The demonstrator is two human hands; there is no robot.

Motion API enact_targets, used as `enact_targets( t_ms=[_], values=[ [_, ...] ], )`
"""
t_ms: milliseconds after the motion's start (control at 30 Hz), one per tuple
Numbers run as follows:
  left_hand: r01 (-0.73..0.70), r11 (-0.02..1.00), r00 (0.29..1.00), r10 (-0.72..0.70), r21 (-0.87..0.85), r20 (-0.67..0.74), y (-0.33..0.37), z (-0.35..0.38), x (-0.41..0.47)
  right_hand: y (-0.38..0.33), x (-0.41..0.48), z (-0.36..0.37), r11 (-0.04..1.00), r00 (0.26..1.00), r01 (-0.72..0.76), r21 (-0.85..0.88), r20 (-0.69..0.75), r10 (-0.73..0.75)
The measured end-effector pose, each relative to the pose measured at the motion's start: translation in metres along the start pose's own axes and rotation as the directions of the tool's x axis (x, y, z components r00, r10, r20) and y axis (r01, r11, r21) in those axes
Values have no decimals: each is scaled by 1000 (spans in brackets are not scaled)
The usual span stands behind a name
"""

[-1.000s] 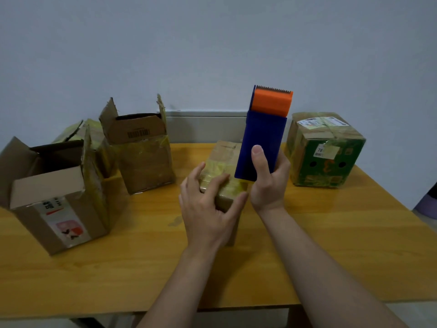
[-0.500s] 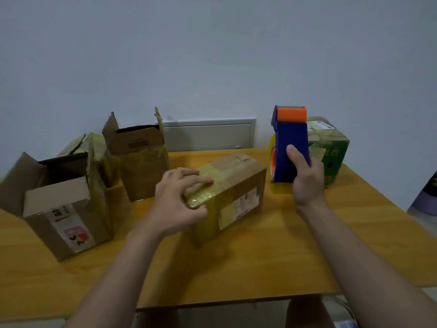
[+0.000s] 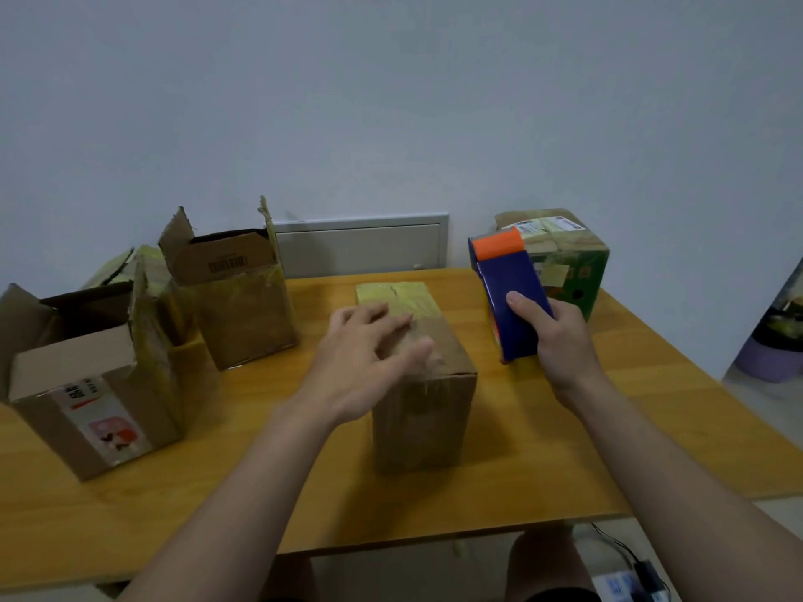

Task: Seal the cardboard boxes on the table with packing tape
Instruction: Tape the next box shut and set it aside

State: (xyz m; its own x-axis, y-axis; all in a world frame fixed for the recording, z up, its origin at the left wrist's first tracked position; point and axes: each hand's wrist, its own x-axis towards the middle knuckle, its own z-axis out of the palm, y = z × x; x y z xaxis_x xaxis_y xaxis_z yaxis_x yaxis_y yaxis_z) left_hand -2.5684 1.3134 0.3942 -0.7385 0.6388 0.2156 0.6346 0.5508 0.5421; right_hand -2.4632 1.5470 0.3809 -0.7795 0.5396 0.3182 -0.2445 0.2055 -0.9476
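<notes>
Moved since half a second ago: the middle box (image 3: 423, 427) has swung from a slanted lie to end-on toward the camera. The left hand (image 3: 365, 354) has gone from clutching its near corner to lying across its top. The tape dispenser (image 3: 508, 288) has dropped lower and tilted.
Head view, middle box: it sits at the centre of the frame on the table (image 3: 260, 471) with its flaps closed. Yellowish tape covers the far half of the top and the near half is bare cardboard. It was likely turned so the seam runs away from the person for a straight pull of tape.
Left hand: the grip is slack, with the fingers spread flat on the box top and holding nothing. The hand is blurred by motion and is probably pressing the flaps down and steadying the box.
Right hand (image 3: 560, 336): the grip is closed round the blue body of the tape dispenser, thumb on the near face, orange head up and leaning left. The dispenser is just right of the middle box and apart from it. Whether its lower end touches the table I cannot tell.
Green box (image 3: 578, 271): it stands at right of centre behind the dispenser, closed and taped, and is likely finished.
Front open box (image 3: 87, 397): it is at the lower left with its flaps up, awaiting sealing.
Rear open box (image 3: 243, 306): it is at left of centre with its flaps up, likewise unsealed.
Hidden box (image 3: 143, 262): it is behind those two and mostly covered.
Step in hand: by my judgement, lining up the next strip on the middle box.
</notes>
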Motion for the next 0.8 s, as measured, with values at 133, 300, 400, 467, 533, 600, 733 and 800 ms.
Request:
enact_targets(
  t_ms=[133,300,400,467,533,600,733,800],
  values=[
    [-31,986,993,11,163,119,8,-3,7,2,-3,0,1000,995,-16,1,98,16],
    [-17,1000,996,15,25,93,-7,-12,11,-9,2,-19,986,947,-111,124,313,67],
    [-6,1000,993,5,9,115,-13,-17,10,-21,7,-37,935,845,-301,186,506,171],
    [1,1000,993,-2,11,118,-13,-22,9,-32,9,-45,909,751,-387,155,625,213],
    [-4,1000,994,2,18,106,-9,-26,7,-41,10,-53,898,666,-427,102,708,236],
    [-24,998,999,27,-54,43,-1,-29,5,-49,11,-58,894,599,-444,63,762,244],
    [-18,834,997,-25,-551,-71,28,-38,-4,-54,11,-61,868,511,-489,81,834,210],
    [105,623,995,-66,-776,81,44,-43,-10,-52,10,-59,866,500,-494,79,840,209]
  ],
)
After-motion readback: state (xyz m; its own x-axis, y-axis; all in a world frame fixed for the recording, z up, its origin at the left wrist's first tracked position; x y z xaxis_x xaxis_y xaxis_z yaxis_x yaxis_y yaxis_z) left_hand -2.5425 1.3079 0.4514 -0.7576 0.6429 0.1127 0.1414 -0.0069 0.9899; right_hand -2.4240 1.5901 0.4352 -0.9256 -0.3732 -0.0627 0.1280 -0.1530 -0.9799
